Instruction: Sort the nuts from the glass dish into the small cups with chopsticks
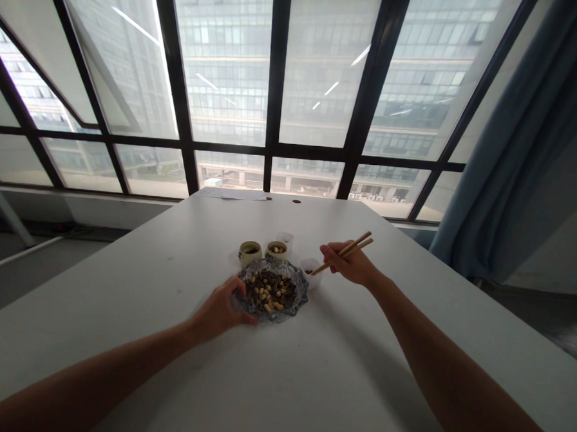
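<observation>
A clear scalloped bowl [302, 300] holds dark seeds and pale nuts [268, 291]. My left hand [224, 306] grips its left rim, thumb at the near edge and fingers on the far side. In my right hand [346, 263] is a pair of wooden chopsticks [360, 243], their tips at the mouth of a small white cup [313, 280] with something dark inside. Behind the bowl stand two small yellow-green cups, the left one [250, 255] with dark contents and the right one [276, 251] with pale nuts.
Another whitish cup [286, 240] stands behind the right yellow-green cup. Papers [236, 194] lie at the far end of the white table [168, 300], near two dark round spots. Large windows rise beyond it, and a blue curtain [504, 156] hangs at the right.
</observation>
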`<state>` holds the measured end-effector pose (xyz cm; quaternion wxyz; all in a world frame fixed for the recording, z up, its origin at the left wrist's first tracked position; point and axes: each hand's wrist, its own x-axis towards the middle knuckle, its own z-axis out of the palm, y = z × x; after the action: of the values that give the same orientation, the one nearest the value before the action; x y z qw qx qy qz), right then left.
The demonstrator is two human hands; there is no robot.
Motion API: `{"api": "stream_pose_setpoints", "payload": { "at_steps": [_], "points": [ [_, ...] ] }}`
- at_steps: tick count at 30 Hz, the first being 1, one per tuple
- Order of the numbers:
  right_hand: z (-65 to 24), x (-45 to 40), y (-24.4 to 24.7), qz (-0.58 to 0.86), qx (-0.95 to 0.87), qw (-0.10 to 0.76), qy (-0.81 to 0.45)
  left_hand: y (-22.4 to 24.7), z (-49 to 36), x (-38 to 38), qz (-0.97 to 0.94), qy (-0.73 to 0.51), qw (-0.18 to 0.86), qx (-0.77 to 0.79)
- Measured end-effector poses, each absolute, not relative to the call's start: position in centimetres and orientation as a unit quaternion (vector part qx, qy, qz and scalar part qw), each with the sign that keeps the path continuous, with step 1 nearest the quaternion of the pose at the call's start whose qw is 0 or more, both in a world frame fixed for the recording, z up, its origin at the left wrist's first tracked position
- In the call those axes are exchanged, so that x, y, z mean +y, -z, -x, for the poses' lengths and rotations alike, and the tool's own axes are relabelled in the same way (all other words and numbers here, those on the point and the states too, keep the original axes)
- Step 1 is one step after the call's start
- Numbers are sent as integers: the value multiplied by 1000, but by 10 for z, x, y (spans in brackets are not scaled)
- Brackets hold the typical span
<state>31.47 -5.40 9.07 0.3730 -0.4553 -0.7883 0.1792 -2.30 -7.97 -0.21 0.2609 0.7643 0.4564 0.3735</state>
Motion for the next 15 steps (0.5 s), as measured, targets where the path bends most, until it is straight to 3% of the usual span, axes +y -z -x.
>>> {"api": "stream_pose_setpoints", "payload": {
  "at_steps": [15],
  "points": [
    [-308,-47,-83,500,-768,399,-12,2,23,-79,-761,-372,267,460]
  ]
}}
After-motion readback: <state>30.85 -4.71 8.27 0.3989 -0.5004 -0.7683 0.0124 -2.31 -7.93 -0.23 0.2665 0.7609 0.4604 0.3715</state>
